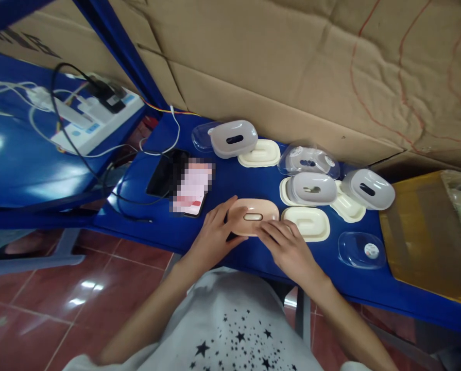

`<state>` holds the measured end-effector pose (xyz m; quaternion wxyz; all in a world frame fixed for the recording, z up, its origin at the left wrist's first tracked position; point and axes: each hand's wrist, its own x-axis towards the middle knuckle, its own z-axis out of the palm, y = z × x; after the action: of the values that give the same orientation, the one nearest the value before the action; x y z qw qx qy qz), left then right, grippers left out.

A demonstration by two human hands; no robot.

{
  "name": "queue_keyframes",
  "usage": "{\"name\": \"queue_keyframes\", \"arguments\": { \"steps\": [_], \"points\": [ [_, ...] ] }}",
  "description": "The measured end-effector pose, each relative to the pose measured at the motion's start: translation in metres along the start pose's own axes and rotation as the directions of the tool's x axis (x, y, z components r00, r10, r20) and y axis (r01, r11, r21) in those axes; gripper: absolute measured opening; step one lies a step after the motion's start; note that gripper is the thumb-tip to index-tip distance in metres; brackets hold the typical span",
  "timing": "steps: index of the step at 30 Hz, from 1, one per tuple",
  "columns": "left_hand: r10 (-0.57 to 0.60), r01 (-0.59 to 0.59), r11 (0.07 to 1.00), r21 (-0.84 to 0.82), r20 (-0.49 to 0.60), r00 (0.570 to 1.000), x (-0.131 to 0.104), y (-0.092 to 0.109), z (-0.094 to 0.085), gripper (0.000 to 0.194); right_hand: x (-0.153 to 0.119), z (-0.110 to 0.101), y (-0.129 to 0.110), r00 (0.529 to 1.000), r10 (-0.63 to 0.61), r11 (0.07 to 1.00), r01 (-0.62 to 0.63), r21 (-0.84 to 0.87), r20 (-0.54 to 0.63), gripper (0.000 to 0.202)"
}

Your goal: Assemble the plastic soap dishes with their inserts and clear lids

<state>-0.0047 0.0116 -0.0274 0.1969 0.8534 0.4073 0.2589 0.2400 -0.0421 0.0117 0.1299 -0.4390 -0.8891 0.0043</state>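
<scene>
A peach oval dish [253, 209] with a slot in its middle lies on the blue table before me. My left hand [217, 229] grips its left end, thumb and fingers around the edge. Against its right front side rest the bent fingers of my right hand [286, 247]. Just right of the dish is a cream tray [317, 224]. Behind it a grey slotted dish [319, 188] sits partly over another cream piece. Farther right a second grey dish [377, 193] leans over a cream tray [349, 206].
A lit phone [193, 185] lies to the left, near a power strip [99, 121] with cables. At the back stand a grey dish [240, 131], a cream tray [265, 154] and clear covers [288, 165]. Another clear cover [356, 250] and a cardboard box [419, 232] are at right.
</scene>
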Motion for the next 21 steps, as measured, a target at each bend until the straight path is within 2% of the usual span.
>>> {"name": "queue_keyframes", "arguments": {
  "steps": [3,6,8,10,13,15,17,19,21],
  "points": [
    [0.011,-0.012,0.999,0.051,0.034,0.999,-0.002,0.002,0.0,0.069,-0.003,0.001,0.003,1.0,-0.015,1.0,0.015,0.002,0.008,0.039],
    [0.017,-0.02,0.998,0.055,0.051,0.999,-0.003,0.003,-0.001,0.069,0.006,-0.016,0.033,1.0,0.001,0.999,0.0,0.046,-0.016,0.035],
    [0.024,-0.026,0.998,0.057,0.036,0.999,-0.004,0.004,0.0,0.068,0.022,-0.031,0.065,0.99,0.115,0.993,-0.114,0.012,-0.083,0.035],
    [0.027,-0.027,0.999,0.046,0.016,1.0,-0.004,0.005,0.0,0.07,0.046,-0.04,0.097,0.951,0.287,0.952,-0.296,-0.074,-0.114,0.04],
    [0.015,-0.015,1.0,0.003,-0.025,1.0,-0.004,0.004,0.0,0.069,0.088,-0.033,0.127,0.88,0.473,0.858,-0.47,-0.206,-0.041,0.065],
    [0.011,-0.012,1.0,-0.009,-0.049,0.999,-0.004,0.004,0.0,0.064,0.115,-0.019,0.131,0.84,0.54,0.816,-0.505,-0.28,0.059,0.075],
    [0.017,-0.017,1.0,-0.002,-0.055,0.998,-0.004,0.004,0.0,0.061,0.136,-0.008,0.125,0.801,0.588,0.78,-0.524,-0.343,0.114,0.073],
    [0.026,-0.026,1.0,0.001,-0.053,0.998,-0.004,0.004,-0.001,0.059,0.146,-0.005,0.118,0.785,0.611,0.752,-0.536,-0.383,0.101,0.057],
    [0.032,-0.032,0.999,-0.011,-0.054,0.998,-0.004,0.004,-0.001,0.058,0.146,-0.014,0.114,0.791,0.608,0.745,-0.541,-0.389,0.064,0.04]
  ]
}}
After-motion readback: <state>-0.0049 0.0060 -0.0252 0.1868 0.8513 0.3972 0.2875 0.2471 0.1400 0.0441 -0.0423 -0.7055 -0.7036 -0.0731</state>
